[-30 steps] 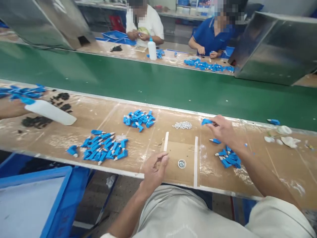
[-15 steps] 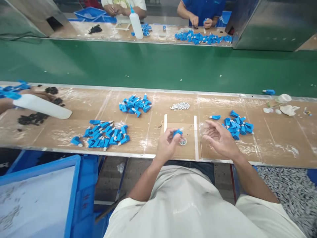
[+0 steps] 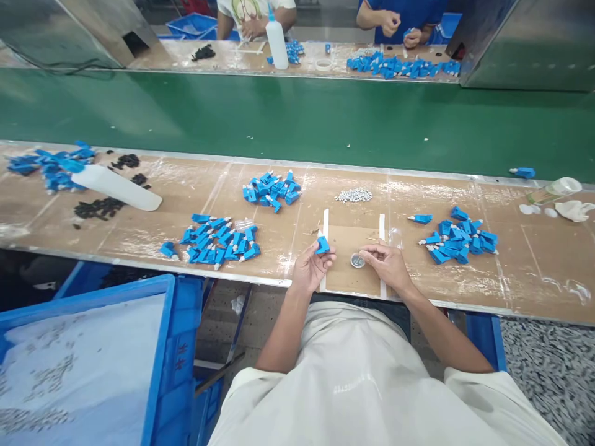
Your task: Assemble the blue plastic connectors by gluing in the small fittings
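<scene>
Your left hand (image 3: 310,269) pinches a blue piece (image 3: 322,246) left of the small round dish (image 3: 357,261) on the counter (image 3: 427,197); your right hand (image 3: 390,264) is nearer, fingertips at the dish's right edge, their grip impossible to tell.

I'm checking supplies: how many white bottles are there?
2: one lying bottle at left on the near table, one standing bottle on the far table. Others may be hidden.
</scene>
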`<state>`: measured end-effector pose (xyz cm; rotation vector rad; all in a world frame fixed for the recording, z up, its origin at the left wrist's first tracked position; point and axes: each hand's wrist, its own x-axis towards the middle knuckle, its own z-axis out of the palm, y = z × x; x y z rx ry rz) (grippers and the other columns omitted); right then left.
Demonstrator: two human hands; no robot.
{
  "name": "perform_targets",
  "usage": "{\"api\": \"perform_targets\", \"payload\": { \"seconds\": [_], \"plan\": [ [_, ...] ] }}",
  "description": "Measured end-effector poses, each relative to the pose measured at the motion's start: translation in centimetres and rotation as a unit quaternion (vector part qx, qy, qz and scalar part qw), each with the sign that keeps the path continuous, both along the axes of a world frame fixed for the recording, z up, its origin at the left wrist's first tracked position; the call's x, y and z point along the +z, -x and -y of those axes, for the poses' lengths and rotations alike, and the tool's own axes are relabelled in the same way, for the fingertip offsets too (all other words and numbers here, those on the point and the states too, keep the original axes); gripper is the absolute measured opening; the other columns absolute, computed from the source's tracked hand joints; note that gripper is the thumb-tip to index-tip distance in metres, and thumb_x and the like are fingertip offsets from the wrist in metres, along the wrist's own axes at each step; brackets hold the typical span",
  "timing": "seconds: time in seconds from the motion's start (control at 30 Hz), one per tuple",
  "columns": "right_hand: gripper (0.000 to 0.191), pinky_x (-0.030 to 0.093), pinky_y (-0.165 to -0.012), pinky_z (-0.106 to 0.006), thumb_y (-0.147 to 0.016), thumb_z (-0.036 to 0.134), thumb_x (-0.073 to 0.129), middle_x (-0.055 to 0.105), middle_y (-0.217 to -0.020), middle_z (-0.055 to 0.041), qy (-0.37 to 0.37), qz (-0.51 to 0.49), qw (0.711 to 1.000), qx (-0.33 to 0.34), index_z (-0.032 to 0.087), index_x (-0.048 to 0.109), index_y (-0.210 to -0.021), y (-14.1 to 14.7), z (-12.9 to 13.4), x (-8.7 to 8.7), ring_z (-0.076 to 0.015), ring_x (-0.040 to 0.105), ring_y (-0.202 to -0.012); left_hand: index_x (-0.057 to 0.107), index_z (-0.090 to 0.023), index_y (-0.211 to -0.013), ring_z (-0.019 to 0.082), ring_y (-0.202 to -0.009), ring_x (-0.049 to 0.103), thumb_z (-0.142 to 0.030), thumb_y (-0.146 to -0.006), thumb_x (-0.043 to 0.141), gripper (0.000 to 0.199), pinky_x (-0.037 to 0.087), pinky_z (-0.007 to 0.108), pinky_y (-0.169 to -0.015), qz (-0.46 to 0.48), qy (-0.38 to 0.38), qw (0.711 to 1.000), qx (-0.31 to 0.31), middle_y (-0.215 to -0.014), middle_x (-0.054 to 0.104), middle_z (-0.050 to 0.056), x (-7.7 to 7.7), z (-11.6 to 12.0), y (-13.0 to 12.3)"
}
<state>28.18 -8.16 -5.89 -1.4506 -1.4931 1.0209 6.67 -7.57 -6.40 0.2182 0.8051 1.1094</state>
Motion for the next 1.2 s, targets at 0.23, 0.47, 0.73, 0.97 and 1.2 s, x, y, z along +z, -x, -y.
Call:
{"api": "perform_targets", "payload": {
  "seconds": [0.23,0.47,0.73,0.97,1.2],
  "plan": [
    [0.025,0.047,-0.057,-0.034,-0.093,0.042,0.063,0.064,-0.078,-0.0064,-0.125,0.102,0.987,0.008,0.024,0.079,-0.087,-0.2,1.0,0.7,-0.0206,0.058,-0.068,0.066,-0.015,-0.087,0.013,-0.063,0.072,-0.033,-0.091,0.068,0.019,0.056,0.019,-0.055,-0.004,-0.008,1.000,-0.006,-0.076,0.074,0.005,-0.6,0.2,-0.1],
    [0.023,0.050,-0.064,-0.036,-0.100,0.023,0.052,0.062,-0.078,-0.0072,-0.250,0.207,0.945,0.025,0.023,0.072,-0.089,0.6,1.5,1.4,-0.0214,0.060,-0.072,0.064,-0.015,-0.084,0.013,-0.061,0.070,-0.032,-0.090,0.068,0.018,0.054,0.020,-0.054,0.003,-0.012,1.000,-0.006,-0.075,0.074,0.006,0.0,0.3,-0.2],
    [0.022,0.047,-0.063,-0.033,-0.097,0.032,0.057,0.062,-0.078,-0.0046,-0.109,0.167,0.976,0.084,0.022,0.066,-0.079,-0.4,0.6,2.3,-0.0187,0.057,-0.068,0.063,-0.016,-0.085,0.013,-0.064,0.067,-0.037,-0.080,0.077,0.026,0.050,0.022,-0.054,-0.025,-0.030,0.999,-0.015,-0.076,0.069,0.004,0.0,0.6,0.1],
    [0.047,0.052,-0.058,-0.030,-0.081,0.068,0.071,0.069,-0.074,-0.0033,0.105,-0.095,0.989,0.035,0.021,0.064,-0.081,-1.2,-0.3,2.8,-0.0153,0.061,-0.059,0.065,-0.014,-0.084,0.010,-0.062,0.061,-0.033,-0.074,0.081,0.026,0.048,0.020,-0.052,-0.022,-0.059,0.997,-0.043,-0.072,0.065,0.002,1.0,1.1,-0.2],
    [0.044,0.055,-0.052,-0.026,-0.074,0.062,0.082,0.073,-0.078,-0.0046,0.106,-0.182,0.978,0.008,0.021,0.068,-0.083,-1.4,-0.3,5.1,-0.0137,0.064,-0.058,0.066,-0.011,-0.082,0.008,-0.055,0.064,-0.024,-0.076,0.081,0.020,0.049,0.014,-0.047,0.035,0.005,0.993,-0.113,-0.068,0.068,0.002,2.3,1.0,-1.2]
  ]
}}
